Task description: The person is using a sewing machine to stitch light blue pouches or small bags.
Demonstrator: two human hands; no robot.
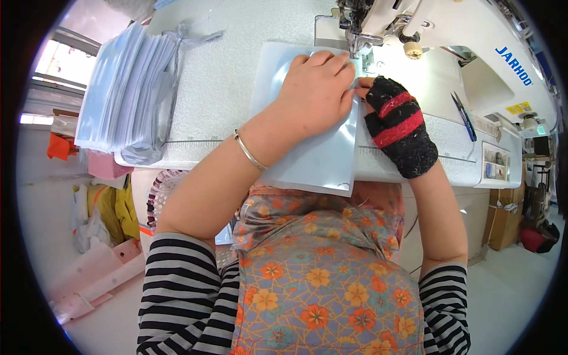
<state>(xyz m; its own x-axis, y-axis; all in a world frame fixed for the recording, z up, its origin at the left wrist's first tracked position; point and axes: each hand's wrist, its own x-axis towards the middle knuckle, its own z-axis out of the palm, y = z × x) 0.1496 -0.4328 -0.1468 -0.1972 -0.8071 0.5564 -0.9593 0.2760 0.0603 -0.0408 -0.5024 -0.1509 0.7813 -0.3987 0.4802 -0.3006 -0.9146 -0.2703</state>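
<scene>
A pale blue, glossy plastic sheet [313, 160] lies on the sewing machine's bed, its far right edge by the presser foot [354, 47]. My left hand [316, 94] rests palm down on the sheet, fingers slightly bent and apart, just short of the foot. A black and red fingerless glove covers my right hand [402, 127]. Its bare fingertips are pinched at the sheet's right edge, close to my left thumb. The near end of the sheet hangs past the table edge toward my flowered apron [319, 278].
A tied stack of similar blue plastic pieces [127, 89] stands at the left of the table. Dark thread snips [464, 115] lie right of my right hand. The white sewing machine [467, 35] overhangs the far right. A cardboard box [503, 219] is below on the right.
</scene>
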